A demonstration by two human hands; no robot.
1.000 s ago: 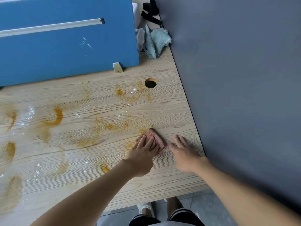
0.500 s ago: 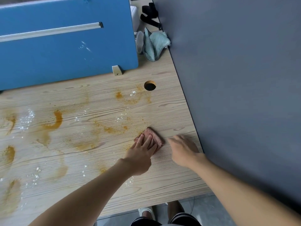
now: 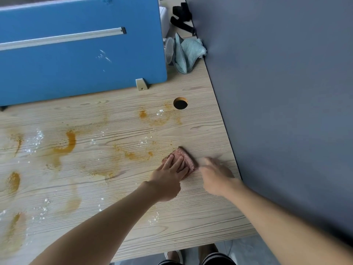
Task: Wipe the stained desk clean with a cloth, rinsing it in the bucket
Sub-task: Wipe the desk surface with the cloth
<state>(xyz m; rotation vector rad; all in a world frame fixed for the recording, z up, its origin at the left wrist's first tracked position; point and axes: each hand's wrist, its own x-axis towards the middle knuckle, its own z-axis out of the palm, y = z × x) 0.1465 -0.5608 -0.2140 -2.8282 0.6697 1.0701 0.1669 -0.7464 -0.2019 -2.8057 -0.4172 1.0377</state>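
while left hand (image 3: 168,180) presses flat fingers on cloth (image 3: 186,158), right hand (image 3: 215,175) blurs, grip unclear; unrinsed, it could smear stains (image 3: 69,144) across desk (image 3: 191,217).

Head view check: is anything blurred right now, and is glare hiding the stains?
Head view: the right hand is motion-blurred, its fingers smeared, pose unreadable; the left hand and the pink cloth under it are sharp. Head view: light is soft and even, no glare, the orange stains show clearly on the desk. Head view: the wide lens bows the blue partition.
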